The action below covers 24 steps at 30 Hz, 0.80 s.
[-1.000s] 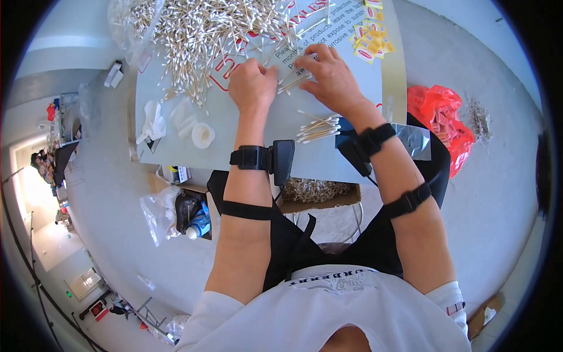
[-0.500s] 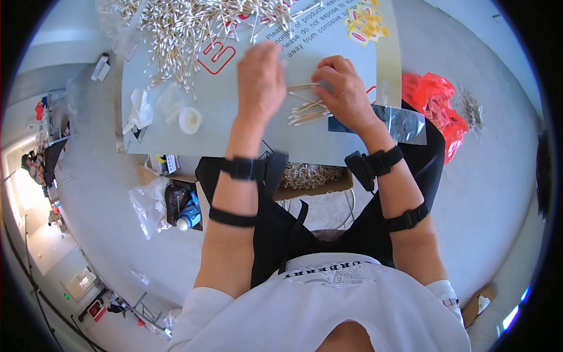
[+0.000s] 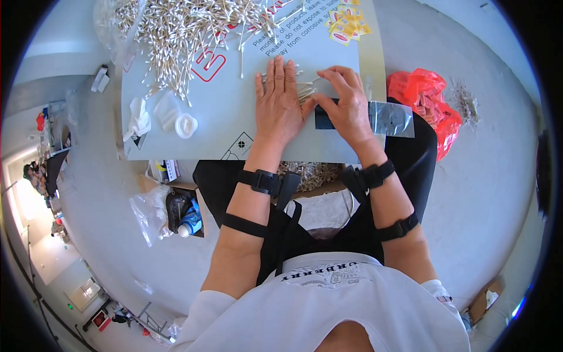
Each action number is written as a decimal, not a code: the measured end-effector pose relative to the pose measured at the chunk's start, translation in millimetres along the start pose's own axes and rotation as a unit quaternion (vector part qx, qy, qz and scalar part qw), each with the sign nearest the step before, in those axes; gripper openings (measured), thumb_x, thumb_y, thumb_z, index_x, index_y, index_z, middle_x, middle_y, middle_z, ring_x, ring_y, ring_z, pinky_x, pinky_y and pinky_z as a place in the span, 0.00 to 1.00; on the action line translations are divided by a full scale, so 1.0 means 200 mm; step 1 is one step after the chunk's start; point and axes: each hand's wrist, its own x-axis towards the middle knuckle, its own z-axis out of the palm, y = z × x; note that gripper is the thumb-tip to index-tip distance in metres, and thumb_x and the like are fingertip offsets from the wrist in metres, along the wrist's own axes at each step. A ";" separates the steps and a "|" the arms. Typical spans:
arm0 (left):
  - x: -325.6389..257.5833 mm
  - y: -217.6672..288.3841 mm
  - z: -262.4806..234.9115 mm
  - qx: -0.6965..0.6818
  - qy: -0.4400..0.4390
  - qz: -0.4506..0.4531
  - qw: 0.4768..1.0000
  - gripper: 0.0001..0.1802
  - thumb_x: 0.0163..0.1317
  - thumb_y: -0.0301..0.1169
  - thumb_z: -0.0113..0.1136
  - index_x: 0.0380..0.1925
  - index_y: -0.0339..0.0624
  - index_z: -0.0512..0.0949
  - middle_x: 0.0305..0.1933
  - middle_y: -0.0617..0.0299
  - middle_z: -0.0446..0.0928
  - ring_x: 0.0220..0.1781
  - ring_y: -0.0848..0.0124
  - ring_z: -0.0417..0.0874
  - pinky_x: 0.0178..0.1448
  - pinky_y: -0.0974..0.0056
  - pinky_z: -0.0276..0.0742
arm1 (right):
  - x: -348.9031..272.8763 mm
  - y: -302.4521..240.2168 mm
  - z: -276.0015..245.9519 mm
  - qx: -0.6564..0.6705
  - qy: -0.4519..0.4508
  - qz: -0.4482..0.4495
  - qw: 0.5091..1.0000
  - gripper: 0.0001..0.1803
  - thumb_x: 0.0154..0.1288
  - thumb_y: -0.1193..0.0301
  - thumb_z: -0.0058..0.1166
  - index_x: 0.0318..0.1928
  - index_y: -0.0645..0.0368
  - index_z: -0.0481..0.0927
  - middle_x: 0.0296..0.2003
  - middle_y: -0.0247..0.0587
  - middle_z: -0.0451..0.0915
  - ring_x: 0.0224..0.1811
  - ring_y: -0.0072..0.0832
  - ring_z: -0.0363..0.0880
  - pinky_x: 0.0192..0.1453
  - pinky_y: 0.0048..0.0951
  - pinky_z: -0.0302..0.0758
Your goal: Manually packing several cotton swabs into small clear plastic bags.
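My left hand lies flat on the grey board, fingers stretched out, partly covering a small group of cotton swabs. The ends of these swabs show between my two hands; the rest is hidden beneath the left palm and fingers. My right hand is at the right end of the group, its fingers bent and its thumb and index finger apart at the swab tips. Close under the right hand lies a clear and dark plastic sleeve. A large heap of loose cotton swabs spreads over the far left.
Yellow and white packets lie at the far right of the board. A small round white container and crumpled white wrapping sit at left. A red plastic bag is to the right. Below the board's edge stands a box of swabs.
My left hand has come down from above and now rests flat on the small swab group. My right hand has shifted slightly at its right end. The whole view has moved a little.
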 end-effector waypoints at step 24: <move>-0.02 0.02 0.00 -0.027 0.006 0.016 0.999 0.53 0.55 0.64 0.57 0.69 0.33 0.60 0.75 0.42 0.54 0.80 0.53 0.49 0.79 0.44 0.38 | 0.17 0.10 0.07 0.038 -0.132 -0.001 0.990 0.07 0.56 0.79 0.55 0.37 0.63 0.78 0.34 0.46 0.78 0.38 0.44 0.79 0.43 0.39 0.77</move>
